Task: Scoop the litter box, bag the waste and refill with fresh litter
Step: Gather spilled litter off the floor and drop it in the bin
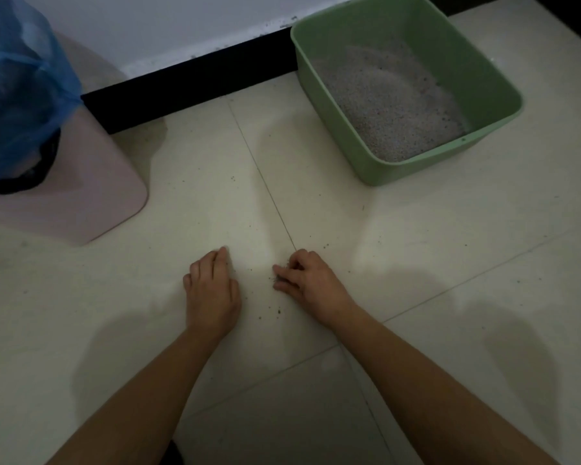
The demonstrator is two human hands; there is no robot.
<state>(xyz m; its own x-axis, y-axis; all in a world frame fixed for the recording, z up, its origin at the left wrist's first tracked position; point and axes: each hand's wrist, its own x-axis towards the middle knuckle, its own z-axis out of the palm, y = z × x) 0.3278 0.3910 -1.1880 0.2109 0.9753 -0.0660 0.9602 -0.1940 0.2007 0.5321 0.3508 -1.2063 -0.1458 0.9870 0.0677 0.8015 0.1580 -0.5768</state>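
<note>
A green litter box (493, 85) stands on the tiled floor at the upper right, with grey litter (393, 105) inside, heaped toward its near side. A blue plastic bag (17, 88) lines a pink bin (91, 182) at the far left. My left hand (212, 293) rests on the floor with its fingers curled under, and nothing shows in it. A little to its right, my right hand (307, 280) is down on the floor too, its fingertips pinching a small clump of spilled litter grains (277, 278). A few loose grains (269, 315) lie between my hands.
A white wall with a black skirting board (188, 85) runs behind the bin and the box. Cream floor tiles (450, 263) with thin joints stretch across the view, dotted with stray grains. Shadows fall on the near tiles.
</note>
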